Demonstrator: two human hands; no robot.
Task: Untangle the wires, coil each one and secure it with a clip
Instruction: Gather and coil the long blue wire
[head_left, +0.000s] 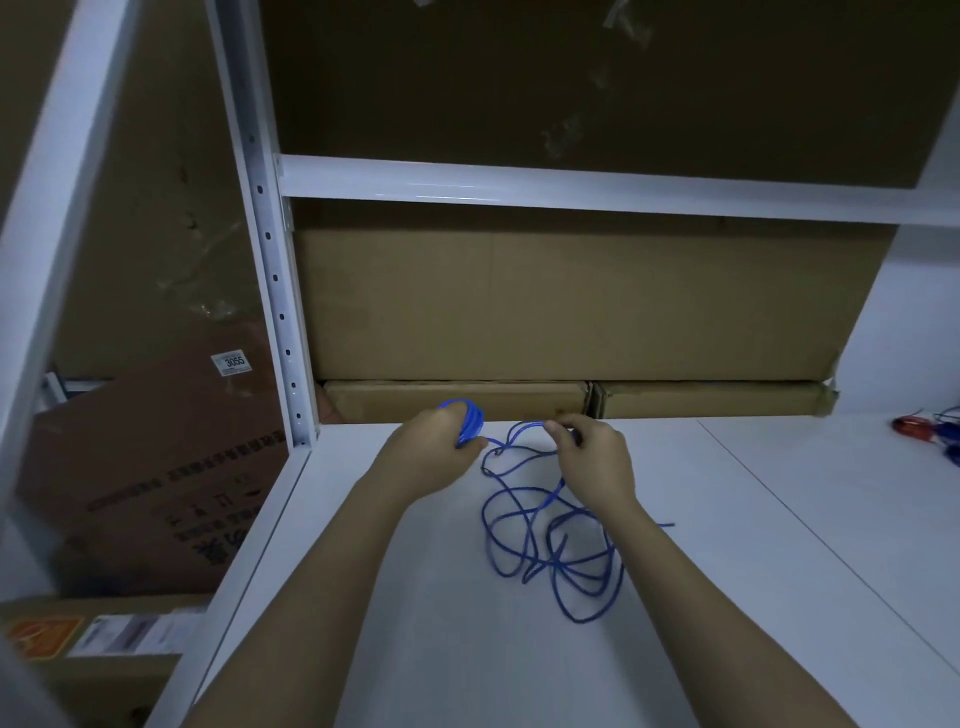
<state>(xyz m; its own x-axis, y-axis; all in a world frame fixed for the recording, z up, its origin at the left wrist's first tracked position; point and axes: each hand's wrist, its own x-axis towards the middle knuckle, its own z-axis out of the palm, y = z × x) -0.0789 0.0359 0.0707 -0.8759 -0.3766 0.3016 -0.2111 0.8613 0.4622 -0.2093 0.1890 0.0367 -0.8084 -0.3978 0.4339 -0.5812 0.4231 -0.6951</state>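
Gripping the wound loops of the blue wire (470, 415) in the left hand (441, 449), the person pinches the next strand with the right hand (592, 457) just beside it, while the loose tangle trails toward the body across the white shelf (467, 649), nearer the right forearm

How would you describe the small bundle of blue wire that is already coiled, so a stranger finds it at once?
Start at the white shelf surface and look to its far edge, below the long cardboard boxes. There the left hand grips a tight blue coil. Unlike the loose blue wire sprawled in open loops under the right hand, its turns are packed together and lifted off the surface.
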